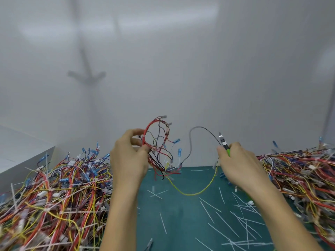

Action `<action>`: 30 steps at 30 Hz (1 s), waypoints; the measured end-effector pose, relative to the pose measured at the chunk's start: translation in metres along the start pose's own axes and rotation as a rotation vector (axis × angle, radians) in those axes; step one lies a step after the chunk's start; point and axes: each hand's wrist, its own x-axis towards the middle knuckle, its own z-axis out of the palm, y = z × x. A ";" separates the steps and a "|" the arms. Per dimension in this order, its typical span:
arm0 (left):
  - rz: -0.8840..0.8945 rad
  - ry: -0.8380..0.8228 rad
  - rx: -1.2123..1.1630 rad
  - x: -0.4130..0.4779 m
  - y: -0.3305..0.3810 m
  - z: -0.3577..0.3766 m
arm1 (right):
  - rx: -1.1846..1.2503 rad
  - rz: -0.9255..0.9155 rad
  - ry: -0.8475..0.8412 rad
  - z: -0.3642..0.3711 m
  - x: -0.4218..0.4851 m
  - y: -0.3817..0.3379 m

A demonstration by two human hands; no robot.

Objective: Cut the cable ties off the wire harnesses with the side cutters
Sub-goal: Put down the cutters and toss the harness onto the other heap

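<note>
Wire harnesses [54, 196] lie heaped at nine and three o'clock on the green mat [181, 223]. At twelve o'clock a raised harness [159, 142] hangs pinched in the left hand [128, 156]. The right hand [237, 163] is clenched round the side cutters [224, 144], above scattered cut ties [226, 225].

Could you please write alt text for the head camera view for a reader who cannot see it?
A person's left hand holds up a wire harness while the right hand grips green-handled side cutters, above a green mat strewn with cut ties, between two heaps of harnesses.
</note>
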 end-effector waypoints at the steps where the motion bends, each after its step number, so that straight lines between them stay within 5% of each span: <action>1: 0.009 0.025 -0.025 0.000 0.001 -0.002 | -0.006 0.019 -0.012 0.000 0.001 0.002; 18: 0.041 0.116 -0.292 0.005 0.008 -0.012 | -0.519 0.202 -0.494 0.082 -0.009 0.034; 30: 0.019 0.096 -0.508 -0.001 0.018 -0.007 | -0.647 -0.022 -0.437 0.109 -0.020 0.042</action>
